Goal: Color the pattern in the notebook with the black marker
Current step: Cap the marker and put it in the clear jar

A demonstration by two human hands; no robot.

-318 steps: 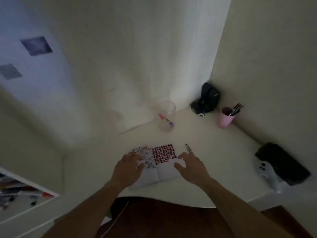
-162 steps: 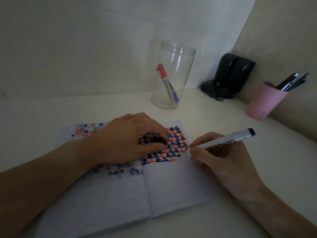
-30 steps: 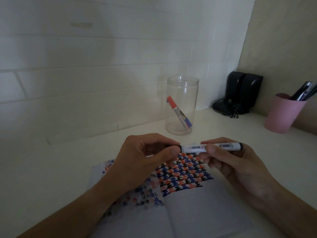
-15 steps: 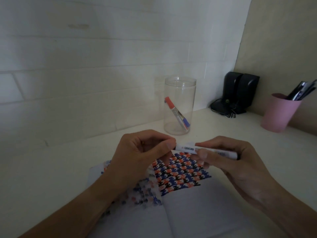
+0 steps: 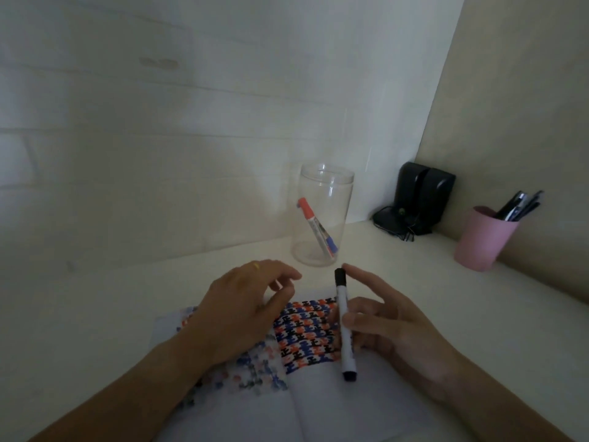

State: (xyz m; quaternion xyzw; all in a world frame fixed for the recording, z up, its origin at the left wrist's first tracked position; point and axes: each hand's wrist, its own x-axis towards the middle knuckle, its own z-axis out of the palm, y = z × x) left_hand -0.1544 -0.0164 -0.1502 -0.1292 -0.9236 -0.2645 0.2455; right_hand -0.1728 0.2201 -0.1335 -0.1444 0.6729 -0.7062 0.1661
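Colouring appears finished: the right hand [image 5: 395,330] loosely pinches the capped white black-ended marker [image 5: 345,327] above the open lined notebook [image 5: 334,406]; the left hand [image 5: 242,311] hovers open. Next: set marker down.

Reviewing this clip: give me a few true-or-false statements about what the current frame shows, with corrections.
1. The right hand holds the capped black-and-white marker. True.
2. The clear plastic jar is empty. False: a red-capped marker leans inside it.
3. The left hand grips the marker. False: it is open over the open lined notebook.
4. The pink cup holds pens. True.
5. The patterned block on the right page shows black, red and blue shapes. True.
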